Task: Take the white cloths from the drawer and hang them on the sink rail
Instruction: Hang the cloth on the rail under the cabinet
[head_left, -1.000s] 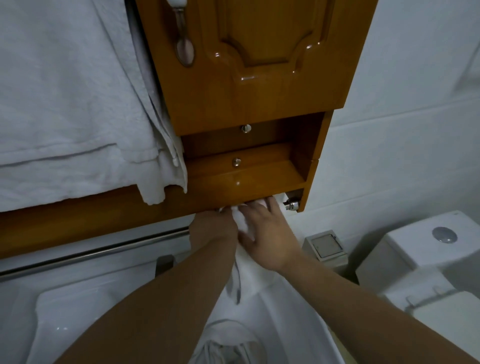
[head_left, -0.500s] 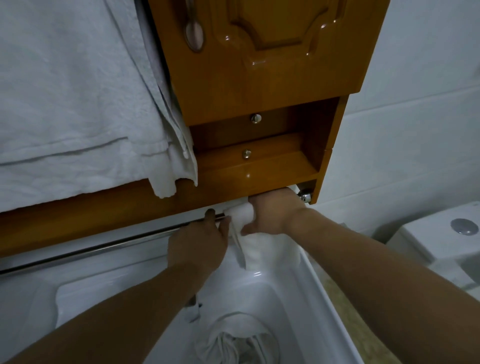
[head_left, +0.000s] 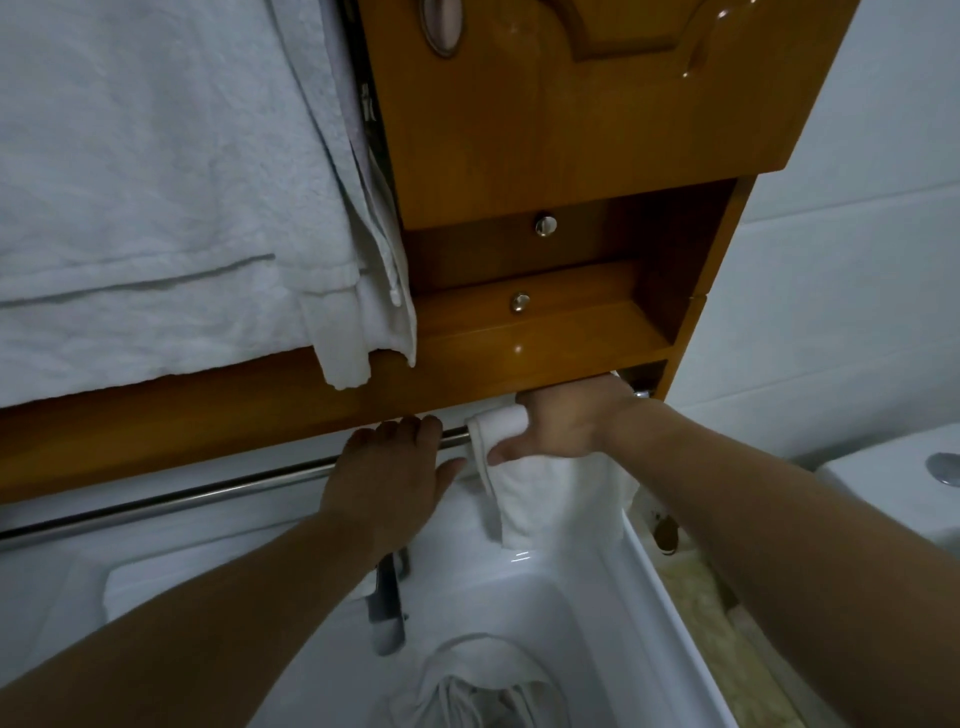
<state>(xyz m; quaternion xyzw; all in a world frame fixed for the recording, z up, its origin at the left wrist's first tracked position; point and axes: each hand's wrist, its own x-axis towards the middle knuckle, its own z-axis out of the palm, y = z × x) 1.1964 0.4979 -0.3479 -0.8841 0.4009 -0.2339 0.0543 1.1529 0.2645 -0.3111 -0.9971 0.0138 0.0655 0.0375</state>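
Cloth (head_left: 540, 493), white, draped over the right end of the rail (head_left: 208, 491), hanging down toward the sink (head_left: 597, 623). Top fold bunched into a roll and gripped by the right hand (head_left: 563, 423), thumb beneath, fingers (head_left: 524, 397) curled over the top and partly hidden under the cabinet's lower edge. Left hand (head_left: 392, 467) just beside it, palm down, fingers straight and released, tips resting on the rail, thumb stretched toward the cloth; holding nothing. Both bare forearms reaching in from the bottom of the frame.

Rail: a thin metal bar running from the left edge up to the hands, just below a wooden ledge. Second white cloth (head_left: 478, 691) crumpled in the sink basin at the bottom. Dark faucet (head_left: 387, 608) partly covered by the left forearm.

Wooden cabinet (head_left: 571, 114) above the hands, with a glossy carved door and an oval handle. Below the door, an open niche with two small metal knobs (head_left: 545, 225), one above the other. Towels (head_left: 156, 182), large and white, hanging left of the cabinet, their lower corners dangling over the ledge. White tiled wall on the right. Toilet tank (head_left: 904, 483) with a round flush button at the right edge.
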